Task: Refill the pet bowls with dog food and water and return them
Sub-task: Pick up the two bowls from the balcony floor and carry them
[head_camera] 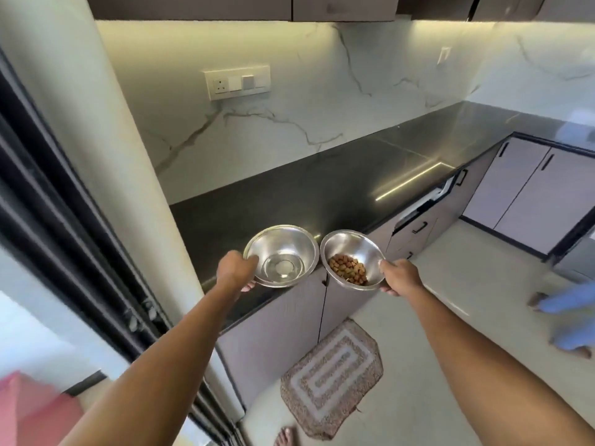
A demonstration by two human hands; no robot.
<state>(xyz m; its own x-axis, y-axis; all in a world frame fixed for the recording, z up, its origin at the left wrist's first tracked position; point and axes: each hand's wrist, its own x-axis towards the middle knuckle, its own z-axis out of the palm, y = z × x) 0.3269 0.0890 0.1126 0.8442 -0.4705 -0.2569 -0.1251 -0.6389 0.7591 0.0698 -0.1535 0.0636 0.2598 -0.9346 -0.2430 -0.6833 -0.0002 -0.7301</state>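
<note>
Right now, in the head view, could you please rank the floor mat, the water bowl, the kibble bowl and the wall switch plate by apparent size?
1. Floor mat
2. Water bowl and kibble bowl: alike, left unranked
3. Wall switch plate, which is farther away, so its true size is uncertain

Home kitchen: black countertop (322,188) across frame centre, marble backsplash (322,91) with wall socket (237,82) upper middle, cabinets (515,188) right, floor mat (331,378) bottom centre.

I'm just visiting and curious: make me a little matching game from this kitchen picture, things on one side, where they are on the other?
Things:
1. bowl with kibble
2. bowl with water
3. patterned mat
4. socket panel

Places:
A. on the marble wall
B. in the left hand
C. on the floor
D. in the right hand

Pairs: 1-D, 2-B, 3-C, 4-A
</note>
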